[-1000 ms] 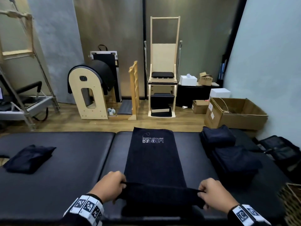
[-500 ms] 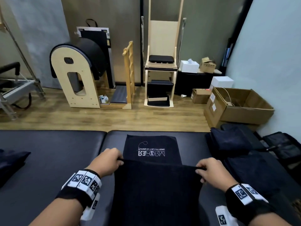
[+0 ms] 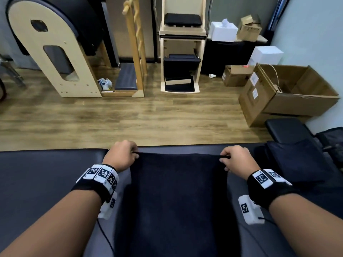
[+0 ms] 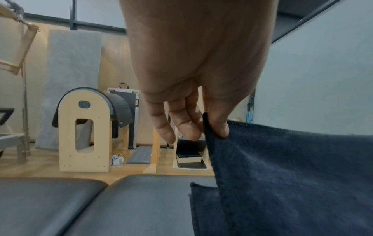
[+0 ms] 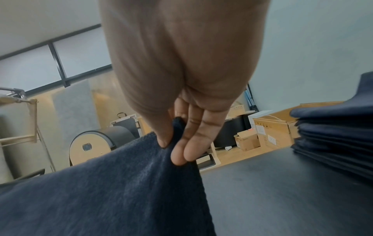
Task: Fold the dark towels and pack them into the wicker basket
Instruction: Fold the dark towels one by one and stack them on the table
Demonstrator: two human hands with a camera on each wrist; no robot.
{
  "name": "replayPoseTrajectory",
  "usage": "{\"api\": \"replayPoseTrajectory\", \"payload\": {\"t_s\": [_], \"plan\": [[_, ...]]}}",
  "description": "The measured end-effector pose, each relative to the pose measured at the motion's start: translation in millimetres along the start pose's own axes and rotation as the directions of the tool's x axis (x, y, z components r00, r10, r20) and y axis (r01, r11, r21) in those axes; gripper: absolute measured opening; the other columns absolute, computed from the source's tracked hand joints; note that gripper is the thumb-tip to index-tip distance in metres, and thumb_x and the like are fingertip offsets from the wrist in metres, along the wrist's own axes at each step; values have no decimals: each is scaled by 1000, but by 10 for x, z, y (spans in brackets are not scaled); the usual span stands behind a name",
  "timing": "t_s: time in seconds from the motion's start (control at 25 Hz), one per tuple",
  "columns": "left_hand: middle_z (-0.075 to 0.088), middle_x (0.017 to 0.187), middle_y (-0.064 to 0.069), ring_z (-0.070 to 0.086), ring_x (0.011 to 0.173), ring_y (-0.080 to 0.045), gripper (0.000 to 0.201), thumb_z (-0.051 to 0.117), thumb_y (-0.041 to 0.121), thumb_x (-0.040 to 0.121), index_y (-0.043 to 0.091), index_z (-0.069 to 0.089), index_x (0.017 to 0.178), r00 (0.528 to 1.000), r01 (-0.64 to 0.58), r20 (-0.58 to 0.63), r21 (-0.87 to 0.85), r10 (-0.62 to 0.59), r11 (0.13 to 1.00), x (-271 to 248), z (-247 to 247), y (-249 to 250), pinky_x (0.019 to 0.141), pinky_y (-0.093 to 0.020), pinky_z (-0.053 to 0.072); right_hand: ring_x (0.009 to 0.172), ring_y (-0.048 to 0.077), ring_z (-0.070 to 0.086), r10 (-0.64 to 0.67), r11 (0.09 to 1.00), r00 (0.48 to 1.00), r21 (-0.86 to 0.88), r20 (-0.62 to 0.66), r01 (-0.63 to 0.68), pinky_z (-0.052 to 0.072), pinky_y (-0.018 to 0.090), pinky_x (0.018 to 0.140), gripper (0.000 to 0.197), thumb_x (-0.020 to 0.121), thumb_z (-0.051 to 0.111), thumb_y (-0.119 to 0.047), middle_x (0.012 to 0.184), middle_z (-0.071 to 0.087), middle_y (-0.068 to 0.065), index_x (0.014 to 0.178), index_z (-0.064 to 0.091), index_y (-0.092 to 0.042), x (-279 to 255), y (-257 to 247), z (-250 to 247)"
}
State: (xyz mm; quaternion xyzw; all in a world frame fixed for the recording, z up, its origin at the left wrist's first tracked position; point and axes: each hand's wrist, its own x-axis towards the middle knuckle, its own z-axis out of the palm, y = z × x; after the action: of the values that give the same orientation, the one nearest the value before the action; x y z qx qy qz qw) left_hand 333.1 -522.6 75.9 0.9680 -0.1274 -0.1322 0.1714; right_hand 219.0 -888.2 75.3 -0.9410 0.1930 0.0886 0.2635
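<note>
A dark towel (image 3: 176, 191) lies doubled over on the black padded table (image 3: 46, 179), its carried edge near the table's far side. My left hand (image 3: 122, 154) pinches the towel's left corner between thumb and fingers (image 4: 185, 127). My right hand (image 3: 235, 158) pinches the right corner, thumb against fingers (image 5: 181, 150). The towel (image 4: 292, 175) hangs taut from the left pinch over its lower layer. A stack of folded dark towels (image 3: 295, 160) sits to the right of my right hand, also seen as the stack (image 5: 339, 135). The wicker basket is out of view.
Beyond the table's far edge lies wooden floor with a wooden arch barrel (image 3: 53, 52), a wooden chair frame (image 3: 182, 45) and an open cardboard box (image 3: 289, 93). A black padded bench (image 3: 285, 128) stands at the right near the wall.
Both hands have carried the towel's near edge forward over the rest, from the table's front to near its far edge. The printed logo end is now covered.
</note>
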Motion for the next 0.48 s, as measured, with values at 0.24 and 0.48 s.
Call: {"api": "replayPoseTrajectory", "payload": {"t_s": [0.24, 0.48], "plan": [[72, 88, -11, 67, 91, -32, 3, 73, 19, 79, 17, 72, 82, 992, 79, 89, 63, -84, 995, 669, 586, -127, 75, -32, 51, 88, 29, 71, 3, 997, 992, -79, 125, 7, 58, 38, 86, 12, 85, 69, -20, 81, 73, 5, 75, 65, -25, 779, 203, 457], [69, 104, -6, 63, 102, -29, 29, 75, 14, 76, 20, 64, 102, 982, 36, 183, 71, -49, 997, 896, 819, -260, 82, -33, 50, 114, 27, 62, -28, 986, 968, -153, 251, 69, 51, 35, 96, 35, 81, 77, -17, 118, 68, 3, 114, 68, -25, 1096, 274, 659]]}}
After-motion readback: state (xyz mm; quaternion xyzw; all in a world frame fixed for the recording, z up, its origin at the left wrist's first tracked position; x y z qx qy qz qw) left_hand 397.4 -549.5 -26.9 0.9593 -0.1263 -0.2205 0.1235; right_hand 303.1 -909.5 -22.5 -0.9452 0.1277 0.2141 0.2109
